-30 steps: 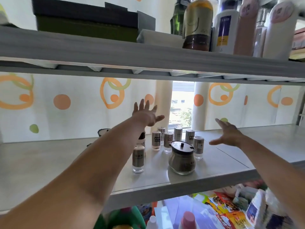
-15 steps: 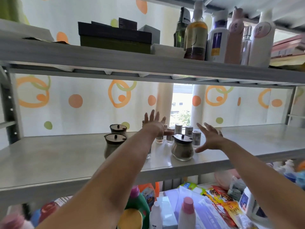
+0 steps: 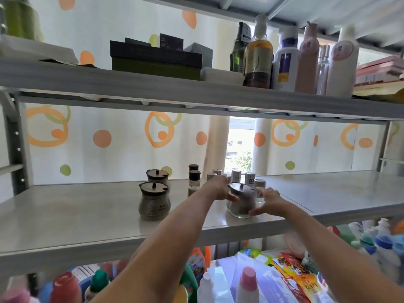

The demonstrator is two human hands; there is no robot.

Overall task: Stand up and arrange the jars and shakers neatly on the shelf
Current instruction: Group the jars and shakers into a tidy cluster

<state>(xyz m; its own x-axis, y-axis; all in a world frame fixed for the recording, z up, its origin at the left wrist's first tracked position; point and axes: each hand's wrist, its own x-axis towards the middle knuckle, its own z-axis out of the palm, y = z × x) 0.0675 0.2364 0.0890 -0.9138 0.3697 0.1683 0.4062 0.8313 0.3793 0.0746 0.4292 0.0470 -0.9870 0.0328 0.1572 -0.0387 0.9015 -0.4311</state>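
Head camera view, looking up and forward into a grey metal shelf from below eye level. Two bare arms reach in.

Near the front edge, right of the middle, stands a round lidded jar with dark contents. The left hand cups its left side, thumb across the glass. The right hand wraps its right side, thumb low on the glass and fingers up beside the lid. Both hands grasp the jar, which appears to rest on the shelf.

Just behind it, toward the back edge, a cluster of small shakers stands upright and close together. Further left, two matching jars stand one behind the other.

Likely risks: the fingers behind the jar sit close to the shakers, so pushing the jar back could topple them like skittles. Pulling it forward brings it near the front edge, above the packed bottles below. Tilting could let the lid slip.
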